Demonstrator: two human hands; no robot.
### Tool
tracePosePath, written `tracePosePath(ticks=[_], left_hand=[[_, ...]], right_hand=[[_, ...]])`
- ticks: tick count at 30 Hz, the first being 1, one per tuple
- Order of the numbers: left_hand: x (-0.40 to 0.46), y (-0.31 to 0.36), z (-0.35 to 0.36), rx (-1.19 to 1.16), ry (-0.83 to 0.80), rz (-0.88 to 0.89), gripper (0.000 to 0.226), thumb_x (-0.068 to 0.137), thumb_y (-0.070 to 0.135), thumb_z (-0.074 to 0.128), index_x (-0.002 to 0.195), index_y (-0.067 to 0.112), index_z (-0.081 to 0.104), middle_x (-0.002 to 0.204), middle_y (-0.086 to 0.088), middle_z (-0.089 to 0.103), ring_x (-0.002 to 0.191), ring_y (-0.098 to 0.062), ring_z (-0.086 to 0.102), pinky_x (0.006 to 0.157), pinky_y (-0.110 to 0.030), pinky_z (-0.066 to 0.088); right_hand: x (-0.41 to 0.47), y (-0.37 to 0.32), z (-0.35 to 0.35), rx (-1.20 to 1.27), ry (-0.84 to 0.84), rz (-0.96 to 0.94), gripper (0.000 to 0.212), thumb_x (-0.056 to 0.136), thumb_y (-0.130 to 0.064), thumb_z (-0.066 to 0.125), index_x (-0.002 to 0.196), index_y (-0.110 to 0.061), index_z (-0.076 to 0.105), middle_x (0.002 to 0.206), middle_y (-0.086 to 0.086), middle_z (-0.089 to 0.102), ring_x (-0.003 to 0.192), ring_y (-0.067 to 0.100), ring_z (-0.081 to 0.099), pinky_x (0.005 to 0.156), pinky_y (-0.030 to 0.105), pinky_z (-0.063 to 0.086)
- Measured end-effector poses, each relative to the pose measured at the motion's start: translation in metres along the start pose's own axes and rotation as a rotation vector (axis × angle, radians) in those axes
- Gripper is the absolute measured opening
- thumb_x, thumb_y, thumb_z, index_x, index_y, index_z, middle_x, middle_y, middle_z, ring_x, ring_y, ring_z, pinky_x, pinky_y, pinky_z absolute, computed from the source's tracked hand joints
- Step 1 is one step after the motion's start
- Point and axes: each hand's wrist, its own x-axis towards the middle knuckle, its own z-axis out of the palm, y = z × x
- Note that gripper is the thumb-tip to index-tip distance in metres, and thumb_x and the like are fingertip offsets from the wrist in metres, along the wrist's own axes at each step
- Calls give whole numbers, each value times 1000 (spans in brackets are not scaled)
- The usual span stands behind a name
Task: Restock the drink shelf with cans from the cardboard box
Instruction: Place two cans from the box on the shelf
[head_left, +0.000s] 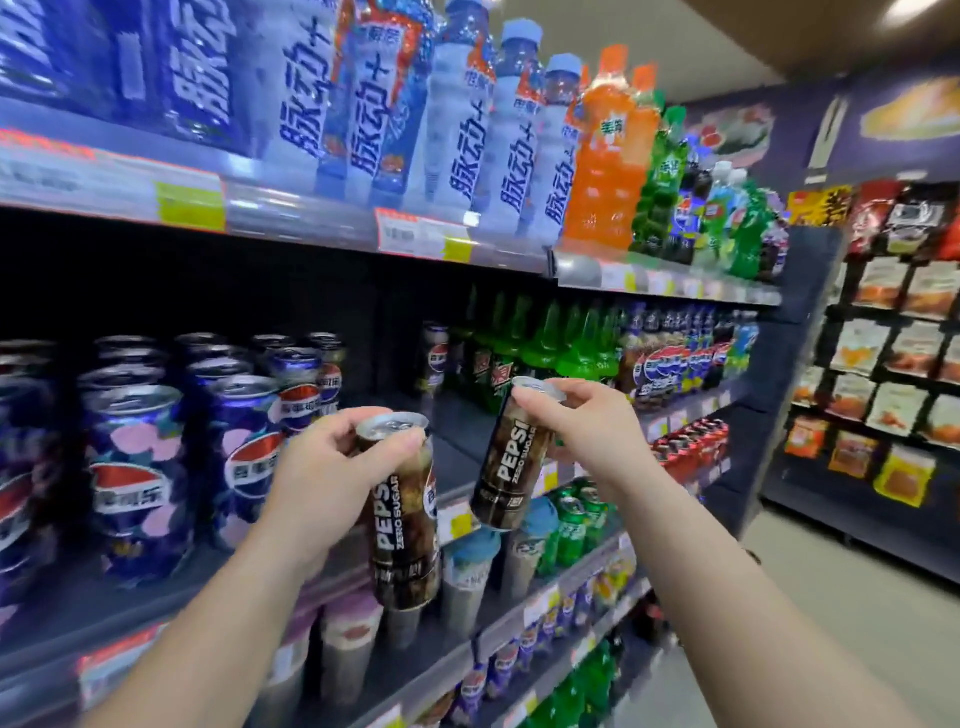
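On the far left of the drink shelf (363, 410) stand rows of blue Pepsi cans (136, 483), upright and packed close; to their right the shelf floor lies bare as far as a lone dark can (434, 358) and the green bottles (540, 343).

The left hand (332, 483) holds a black Pepsi Zero Sugar can (405, 525) from above, fingers (400, 441) curled round the top rim and upper wall, the can hanging nearly upright in front of the shelf lip. Just to the right and apart from it, the right hand (587, 421) pinches a second Pepsi Zero Sugar can (511, 457) at its lid rim, thumb and fingertips pressed on the edge, the body tilted with its base swung toward the first can.

These look like full, sealed cans: fairly heavy for their size, stiff-walled, smooth and probably slick. A rim pinch carries the weight on a narrow lip and lets the can swing, so the tilted one seems the less secure. A wrap round the mid-body would steady it better, though a top hold suits lowering it between neighbours. Knocks could dent the thin wall.

The cardboard box is not in view.
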Motion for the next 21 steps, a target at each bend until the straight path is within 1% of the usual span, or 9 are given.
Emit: tracePosePath(ticks=[2,4,7,10,13,16,17,19,21], left_hand=[[19,-1,12,-10,5,22,45,49,44,77,89,23,75,90,0,76,84,-16,70,79,-35,54],[36,-1,23,-16,29,40,48,48,46,77,89,22,74,89,1,75,81,-12,70,74,-29,51],[53,-1,39,23,71,64,38,55,33,84,90,21,73,87,6,75,78,-3,68,72,-23,47],[65,-5,53,74,116,103,19,61,29,76,79,35,76,84,9,75,75,-1,67,70,-23,46],[71,-11,65,119,199,132,20,62,30,73,79,40,76,85,8,75,75,-3,67,69,-22,48],[72,-16,79,154,291,147,25,71,15,80,75,39,76,81,9,75,72,-1,67,65,-14,51],[71,-17,84,168,325,145,28,74,12,78,74,40,76,81,9,75,71,0,66,66,-16,51],[69,-19,93,196,378,134,19,67,25,81,77,40,76,84,9,75,77,-3,67,74,-24,50],[65,-20,100,222,415,138,31,52,46,77,82,39,76,88,7,76,82,-6,68,77,-25,50]], right_hand=[[32,6,-1,-15,26,-16,42,62,-54,82,85,-20,72,89,-2,75,85,16,71,78,49,59],[64,10,-2,-22,53,-49,44,60,-57,81,85,-22,70,89,-6,73,85,14,70,79,48,59],[110,15,3,-43,77,-90,58,52,-68,75,89,-24,68,87,-10,71,83,14,69,77,47,59],[155,30,15,-104,47,-112,71,52,-74,72,98,-21,69,92,-5,72,84,15,69,79,42,58],[194,53,30,-172,9,-119,71,58,-73,72,101,-17,71,94,-1,74,88,17,70,80,36,57],[217,75,45,-186,-60,-107,74,57,-75,72,103,-17,68,98,2,74,93,22,69,81,35,56],[221,82,49,-187,-86,-107,75,56,-77,71,102,-18,67,97,3,74,92,23,70,80,35,56],[225,92,56,-195,-126,-107,74,52,-81,68,94,-21,61,92,2,73,88,24,70,78,36,56],[224,95,59,-181,-156,-100,72,49,-84,65,88,-25,52,90,0,72,84,24,70,79,37,56]])
